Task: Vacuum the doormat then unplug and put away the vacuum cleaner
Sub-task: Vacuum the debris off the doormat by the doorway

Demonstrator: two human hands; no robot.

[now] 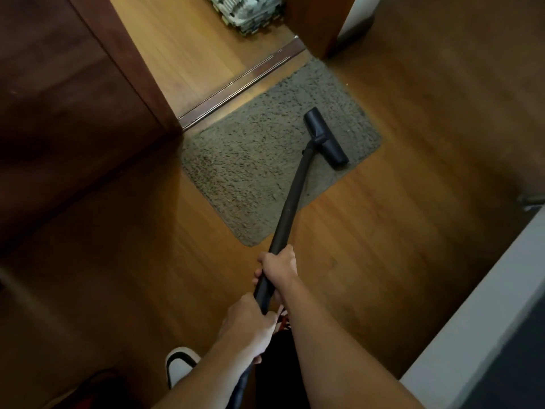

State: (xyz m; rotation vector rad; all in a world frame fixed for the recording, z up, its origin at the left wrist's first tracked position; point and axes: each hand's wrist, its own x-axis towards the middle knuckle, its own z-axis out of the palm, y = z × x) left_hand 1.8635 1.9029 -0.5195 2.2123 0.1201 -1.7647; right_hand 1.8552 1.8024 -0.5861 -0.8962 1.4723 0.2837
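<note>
A shaggy grey-brown doormat (265,160) lies on the wooden floor in front of a door threshold. The black vacuum floor head (324,137) rests on the mat's right half. Its black wand (292,202) slopes back toward me. My right hand (278,265) is closed around the wand further up. My left hand (247,326) grips the wand's lower end, where the hose begins. The vacuum's body and its plug are out of sight.
A dark wooden door (73,107) stands on the left and a metal threshold strip (236,84) runs behind the mat. A patterned rug (250,10) lies beyond the doorway. A white ledge (486,320) is at the right. My slippered foot (180,364) shows at the bottom.
</note>
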